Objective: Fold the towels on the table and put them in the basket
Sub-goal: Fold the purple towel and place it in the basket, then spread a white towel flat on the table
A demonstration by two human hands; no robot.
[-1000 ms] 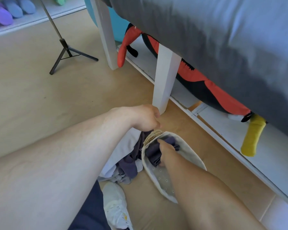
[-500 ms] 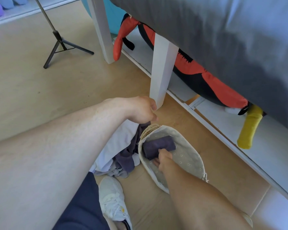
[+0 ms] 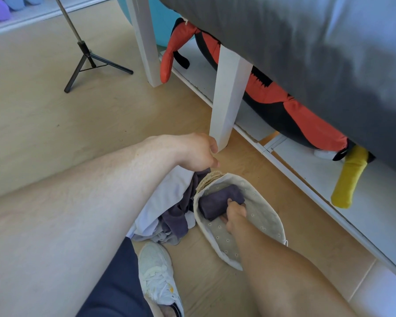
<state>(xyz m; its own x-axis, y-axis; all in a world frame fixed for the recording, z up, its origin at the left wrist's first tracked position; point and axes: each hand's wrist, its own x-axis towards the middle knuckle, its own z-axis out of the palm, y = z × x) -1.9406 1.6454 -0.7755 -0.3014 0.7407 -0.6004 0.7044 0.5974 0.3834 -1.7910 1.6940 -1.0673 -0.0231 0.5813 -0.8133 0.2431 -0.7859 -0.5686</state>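
A cream fabric basket (image 3: 264, 216) stands on the wooden floor beside a white table leg (image 3: 226, 99). Inside it lies a folded dark purple towel (image 3: 215, 202). My right hand (image 3: 234, 212) reaches into the basket and grips the near end of that towel, thumb on top. My left hand (image 3: 198, 152) hovers just left of the basket rim, fingers curled round the top of a hanging bundle of towels (image 3: 169, 202), white and purple, whose lower ends rest on the floor.
A grey cloth (image 3: 295, 42) drapes over the table above. A red and black plush toy (image 3: 284, 97) lies on a white shelf under it. A black tripod (image 3: 87, 60) stands far left. My white shoe (image 3: 156, 271) is near the bundle.
My right hand has laid the purple towel down flat inside the basket and now holds its near end. My left hand has stayed put with the bundle.
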